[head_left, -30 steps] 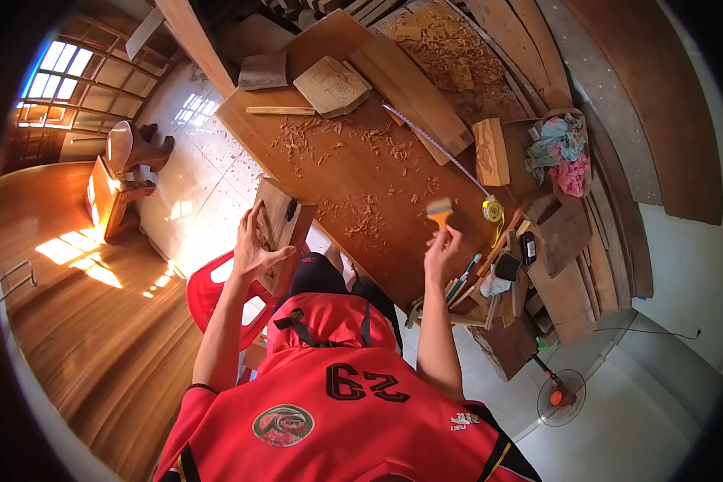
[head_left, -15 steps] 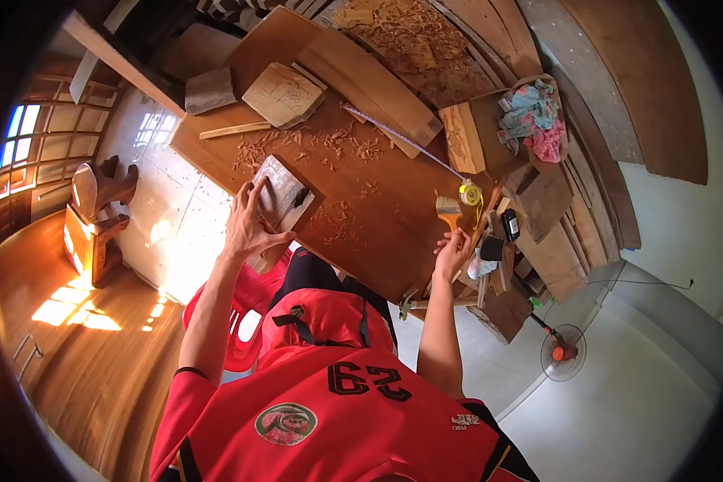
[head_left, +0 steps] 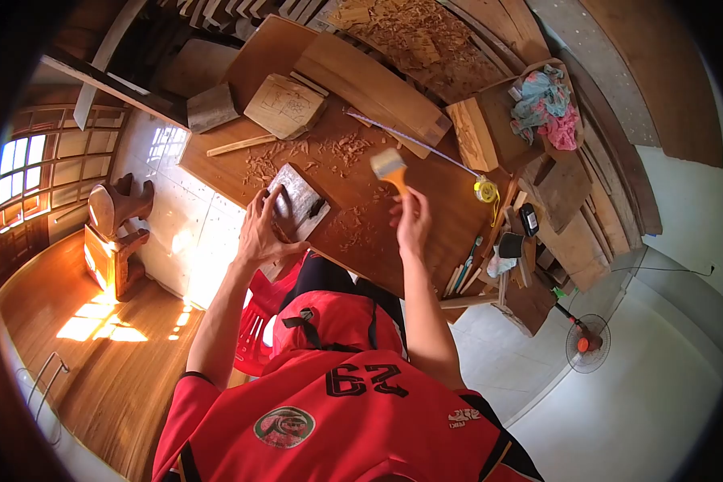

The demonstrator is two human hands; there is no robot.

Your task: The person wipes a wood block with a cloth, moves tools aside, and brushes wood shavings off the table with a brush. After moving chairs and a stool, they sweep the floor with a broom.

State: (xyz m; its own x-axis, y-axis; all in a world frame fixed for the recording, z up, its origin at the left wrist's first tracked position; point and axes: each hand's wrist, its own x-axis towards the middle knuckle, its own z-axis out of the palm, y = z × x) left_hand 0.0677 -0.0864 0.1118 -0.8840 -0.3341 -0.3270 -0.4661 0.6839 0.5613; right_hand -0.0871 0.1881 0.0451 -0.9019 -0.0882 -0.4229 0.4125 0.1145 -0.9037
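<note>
- Carved wood block: flat on worktop, near edge; left hand grips its near side.
- Paintbrush: handle clenched in right hand, bristles pointing away, just right of block.
- Wood shavings scattered beyond block.

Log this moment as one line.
left hand: grips block at table edge | right hand: holds brush, bristles up | table: shavings
</note>
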